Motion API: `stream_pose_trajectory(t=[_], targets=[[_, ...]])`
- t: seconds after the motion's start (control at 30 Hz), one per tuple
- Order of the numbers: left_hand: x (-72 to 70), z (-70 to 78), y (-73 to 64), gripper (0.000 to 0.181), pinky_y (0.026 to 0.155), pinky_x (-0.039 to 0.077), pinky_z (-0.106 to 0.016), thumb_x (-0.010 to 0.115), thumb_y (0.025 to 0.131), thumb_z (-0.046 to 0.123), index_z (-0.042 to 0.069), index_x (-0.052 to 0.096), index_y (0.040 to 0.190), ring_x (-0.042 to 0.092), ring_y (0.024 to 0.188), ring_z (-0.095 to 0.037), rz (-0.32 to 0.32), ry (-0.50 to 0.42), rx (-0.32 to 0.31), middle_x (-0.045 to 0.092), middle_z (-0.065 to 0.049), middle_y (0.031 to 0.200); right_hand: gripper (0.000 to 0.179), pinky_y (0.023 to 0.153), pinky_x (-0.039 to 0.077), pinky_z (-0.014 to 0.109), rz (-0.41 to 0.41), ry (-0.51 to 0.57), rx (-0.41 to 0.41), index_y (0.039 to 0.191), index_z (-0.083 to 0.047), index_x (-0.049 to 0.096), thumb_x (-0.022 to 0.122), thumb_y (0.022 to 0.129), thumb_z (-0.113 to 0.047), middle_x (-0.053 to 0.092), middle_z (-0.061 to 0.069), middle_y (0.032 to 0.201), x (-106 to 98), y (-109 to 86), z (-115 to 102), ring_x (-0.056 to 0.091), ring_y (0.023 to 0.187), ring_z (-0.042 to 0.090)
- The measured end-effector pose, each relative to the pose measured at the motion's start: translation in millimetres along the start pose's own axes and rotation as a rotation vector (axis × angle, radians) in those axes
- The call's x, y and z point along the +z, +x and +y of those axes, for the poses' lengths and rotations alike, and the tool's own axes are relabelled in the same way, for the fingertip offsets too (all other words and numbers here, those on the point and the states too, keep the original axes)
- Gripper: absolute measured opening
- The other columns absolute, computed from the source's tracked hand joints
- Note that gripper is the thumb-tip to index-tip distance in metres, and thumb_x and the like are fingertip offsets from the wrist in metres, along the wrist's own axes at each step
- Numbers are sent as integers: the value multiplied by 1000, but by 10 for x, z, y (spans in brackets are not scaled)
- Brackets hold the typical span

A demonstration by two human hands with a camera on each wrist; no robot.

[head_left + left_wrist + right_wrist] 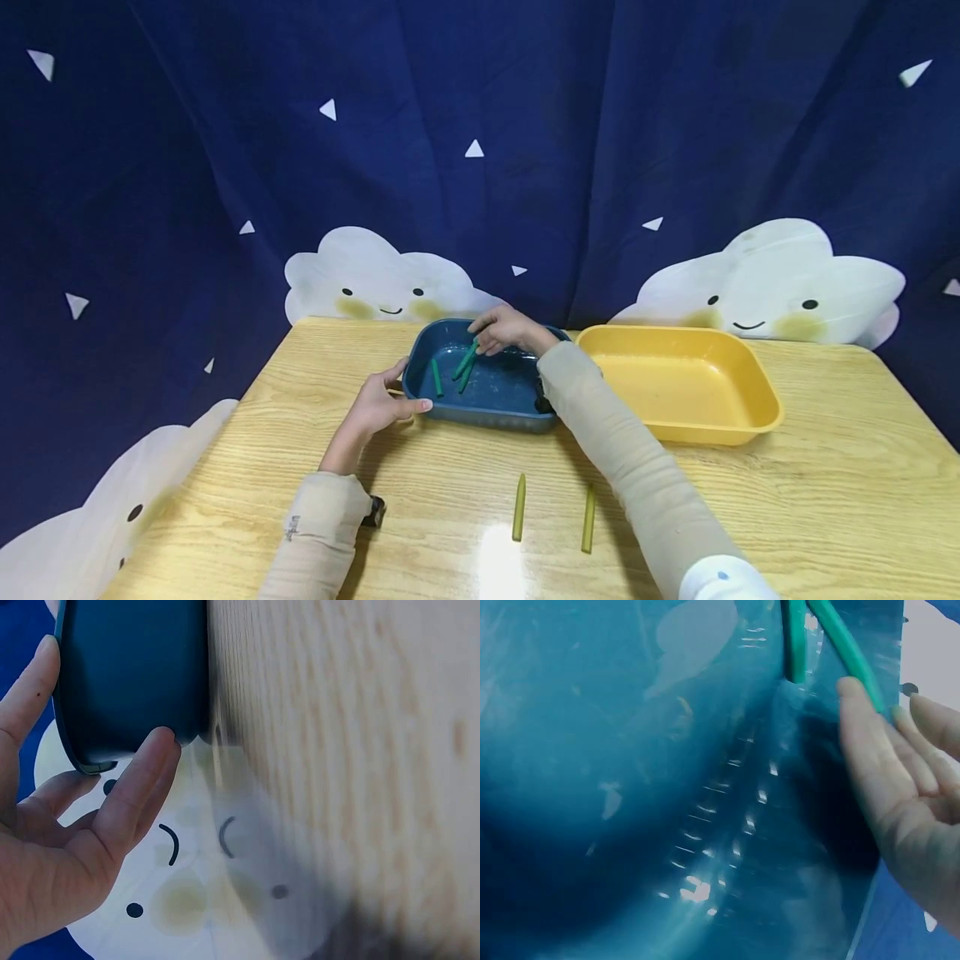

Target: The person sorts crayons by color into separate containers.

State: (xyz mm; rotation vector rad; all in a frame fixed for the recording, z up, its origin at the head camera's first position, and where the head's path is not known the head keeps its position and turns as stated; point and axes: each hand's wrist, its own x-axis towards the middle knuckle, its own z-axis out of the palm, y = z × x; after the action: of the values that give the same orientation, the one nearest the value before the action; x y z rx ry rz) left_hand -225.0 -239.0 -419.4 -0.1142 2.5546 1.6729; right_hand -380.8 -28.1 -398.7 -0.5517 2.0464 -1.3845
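Leaning closer, I watch the blue tray (487, 414) on the worktop (420, 492). Inside it, the right grip (504, 329) looks clamped on the upper end of a tilted green stick (464, 362); a second green stick (467, 378) lies just beside that one, a third (437, 378) nearer the tray's left end. The left grip (377, 404), fingers apart, touches that end, bracing it, I'd say. A yellow tray (690, 433) stands just right of the blue tray, and two yellow sticks (519, 508) lie on its near side. The step in hand seems to be placing or picking up that tilted stick; I can't tell which. Placing calls for a low, gentle release; lifting, a firm pinch.
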Motion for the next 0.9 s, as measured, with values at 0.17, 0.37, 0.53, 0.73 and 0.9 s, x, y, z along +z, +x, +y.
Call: stream_pose_trajectory(t=[0.17, 0.37, 0.53, 0.73, 0.9], targets=[[10, -3, 3, 86, 67, 54, -38, 77, 73, 9, 5, 28, 143, 61, 77, -22, 8, 10, -14, 51, -26, 110, 42, 83, 48, 44, -6, 8, -6, 127, 10, 46, 52, 87, 6, 56, 30, 113, -67, -80, -97, 62, 93, 33], [16, -2, 32, 86, 66, 54, -38, 77, 73, 12, 6, 28, 143, 61, 75, -21, -2, 19, -9, 52, -26, 109, 43, 81, 50, 40, 11, 26, -35, 128, 8, 47, 58, 87, 0, 55, 29, 116, -163, -180, -241, 63, 92, 30], [29, 5, 22, 84, 67, 54, -39, 77, 72, 11, 7, 31, 142, 60, 79, -22, 7, 14, -11, 52, -27, 109, 42, 78, 51, 37, 14, 21, -60, 127, 6, 48, 57, 87, 0, 54, 30, 115, -175, -252, -372, 64, 89, 27], [31, 9, -6, 83, 66, 54, -38, 77, 73, 10, 7, 31, 142, 59, 79, -21, 9, 13, -10, 52, -27, 109, 41, 76, 52, 35, 19, 0, -106, 126, 5, 50, 58, 86, 1, 54, 30, 115, -147, -371, -527, 64, 89, 26], [30, 11, -15, 83, 66, 54, -38, 77, 73, 11, 7, 30, 142, 59, 76, -19, 3, 10, -9, 52, -27, 108, 44, 75, 52, 34, 33, 0, -140, 128, 3, 49, 60, 86, -1, 58, 27, 111, -127, -469, -605, 65, 87, 25]])
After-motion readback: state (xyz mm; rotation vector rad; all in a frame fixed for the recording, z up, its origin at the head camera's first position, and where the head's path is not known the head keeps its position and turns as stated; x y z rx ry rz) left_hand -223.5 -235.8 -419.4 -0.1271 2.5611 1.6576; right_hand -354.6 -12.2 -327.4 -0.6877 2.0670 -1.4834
